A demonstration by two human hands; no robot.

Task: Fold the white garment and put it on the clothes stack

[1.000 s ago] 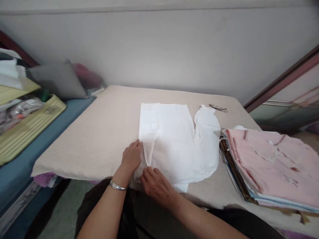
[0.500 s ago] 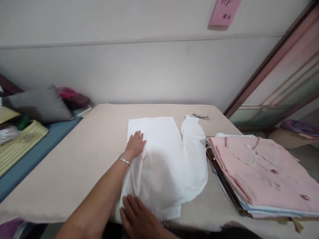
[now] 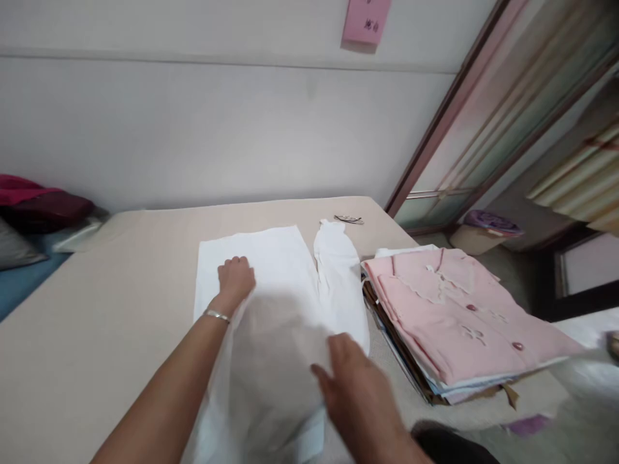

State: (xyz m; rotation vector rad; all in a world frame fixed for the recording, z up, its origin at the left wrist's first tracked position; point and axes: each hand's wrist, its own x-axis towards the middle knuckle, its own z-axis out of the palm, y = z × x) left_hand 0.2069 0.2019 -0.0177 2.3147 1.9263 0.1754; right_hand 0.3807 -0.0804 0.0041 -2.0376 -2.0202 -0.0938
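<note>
Leftmost, a dark red cushion (image 3: pixel 41 205) and a grey pillow (image 3: pixel 14 248) are lying on a blue mattress (image 3: pixel 24 283), well apart from the work. Next to them, a beige padded table surface (image 3: pixel 97 322) is stretching across the view and carrying a thin white fabric garment piece (image 3: pixel 271 270), which is lying flat with its long axis running from the person's body away toward the pale wall (image 3: pixel 193 129). The left hand (image 3: pixel 235 278), with a silver bangle (image 3: pixel 216 316) at the wrist, is resting on the far left part of this white piece, fingers curled down onto the cloth in a narrow, pressing pose rather than gripping anything I can make out. The right hand (image 3: pixel 358 386) is hovering above the near right part of the same piece, fingers loosely spread and holding nothing; whether it is touching the cloth cannot be told because of blur. So the white piece is lying directly under and between both hands, its far edge nearer the left one. Beyond it, small metal scissors (image 3: pixel 349 219) are lying near the table's far edge. Further right, a folded pink buttoned garment (image 3: pixel 459 309) is topping a stack just beside the white piece, and a pink paper note (image 3: pixel 366 20) is hanging on the wall above.
</note>
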